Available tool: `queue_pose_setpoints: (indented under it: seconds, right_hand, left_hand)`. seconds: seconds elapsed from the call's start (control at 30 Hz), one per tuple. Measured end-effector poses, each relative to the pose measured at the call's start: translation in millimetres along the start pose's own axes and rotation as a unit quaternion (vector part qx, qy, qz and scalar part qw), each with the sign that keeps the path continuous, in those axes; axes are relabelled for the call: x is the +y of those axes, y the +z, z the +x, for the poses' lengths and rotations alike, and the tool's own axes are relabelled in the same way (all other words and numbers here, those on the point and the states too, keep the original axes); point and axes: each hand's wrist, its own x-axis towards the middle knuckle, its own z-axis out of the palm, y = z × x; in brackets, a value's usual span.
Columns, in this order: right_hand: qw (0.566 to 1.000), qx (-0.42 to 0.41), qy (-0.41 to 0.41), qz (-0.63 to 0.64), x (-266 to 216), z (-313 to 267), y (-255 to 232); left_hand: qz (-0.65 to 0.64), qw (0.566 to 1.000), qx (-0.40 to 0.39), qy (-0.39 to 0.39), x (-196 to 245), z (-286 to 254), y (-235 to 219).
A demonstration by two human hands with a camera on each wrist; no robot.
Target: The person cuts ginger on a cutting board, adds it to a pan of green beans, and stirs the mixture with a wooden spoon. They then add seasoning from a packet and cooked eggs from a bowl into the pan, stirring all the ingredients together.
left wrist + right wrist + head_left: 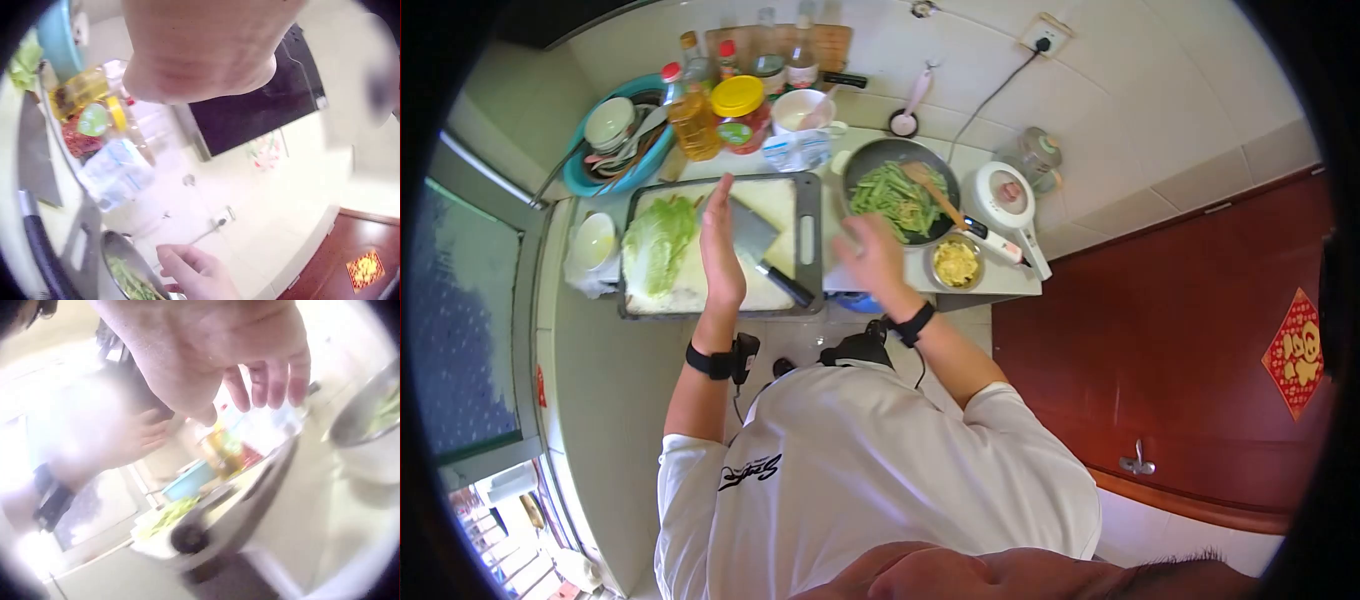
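Note:
My left hand [721, 250] is held up over the cutting board [785, 200], its fingers straight and nothing in it. Beneath it lie a cleaver [752, 230] with a black handle [42, 250] and a head of leafy lettuce or cabbage [658, 248]. Blurred in the head view, my right hand [872, 262] hovers between the board and the pan [847, 170]; in the right wrist view its fingers [277, 384] hang loosely, holding nothing. Cut green beans [885, 195] fill the pan, with a wooden spatula [930, 185] resting in it.
A metal bowl of yellow pieces [956, 262] and a white lidded cooker [1004, 195] stand right of the pan. Bottles [693, 125], a yellow-lidded jar [741, 110] and a blue basin [580, 175] of dishes line the back. A white bowl [595, 240] sits left of the board.

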Motion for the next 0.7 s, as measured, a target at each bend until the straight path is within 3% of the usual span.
queue_pose_setpoints:
  seconds: [0.07, 0.1, 0.13, 0.17, 0.2, 0.23, 0.27, 0.33, 0.4, 0.5, 0.57, 0.63, 0.7]
  right_hand:
    - [0.991, 0.087, -0.001, -0.104, 74.6, 12.2, -51.9]
    - [0.985, 0.068, 0.038, -0.156, 102.7, 12.8, -78.7]
    - [0.974, 0.051, 0.073, -0.206, 128.3, 17.2, -99.6]
    - [0.970, 0.021, 0.099, -0.223, 150.4, 17.7, -111.2]
    - [0.969, -0.036, 0.108, -0.221, 166.1, 20.4, -115.3]
    - [0.964, -0.095, 0.116, -0.219, 179.4, 24.3, -118.9]
    - [0.964, -0.102, 0.114, -0.216, 187.2, 27.7, -118.6]
    - [0.952, -0.149, 0.035, -0.266, 199.7, 45.3, -108.3]
    - [0.948, -0.186, 0.025, -0.257, 221.6, 54.0, -94.0]
    - [0.936, -0.244, 0.006, -0.255, 237.8, 65.0, -89.3]
    - [0.945, -0.244, 0.094, -0.197, 243.9, 76.4, -94.8]
    - [0.946, -0.261, 0.061, -0.182, 238.5, 89.5, -123.7]
    - [0.946, -0.273, 0.033, -0.173, 225.5, 107.5, -165.4]
  left_hand:
    - [0.173, 0.964, -0.017, 0.202, 21.8, -0.7, 56.7]
    - [0.259, 0.918, -0.021, 0.300, 21.7, -3.1, 84.2]
    - [0.252, 0.924, -0.033, 0.287, 13.2, -5.5, 116.3]
    - [0.257, 0.906, -0.125, 0.311, 13.2, -2.8, 133.9]
    - [0.350, 0.871, -0.179, 0.296, -28.7, 11.2, 157.4]
    - [0.473, 0.843, -0.163, 0.197, -89.1, 11.2, 175.9]
    - [0.586, 0.792, -0.143, 0.093, -130.3, 10.5, 190.1]
    - [0.569, 0.804, -0.136, 0.105, -137.6, 9.6, 204.6]
    - [0.538, 0.824, -0.123, 0.132, -140.5, 1.9, 206.0]
    - [0.548, 0.828, -0.070, 0.101, -141.1, -8.9, 180.0]
    - [0.562, 0.820, -0.019, 0.108, -134.7, -17.8, 156.1]
    - [0.574, 0.811, 0.024, 0.114, -123.9, -30.3, 130.0]
    - [0.623, 0.768, 0.069, 0.129, -109.1, -37.5, 106.4]
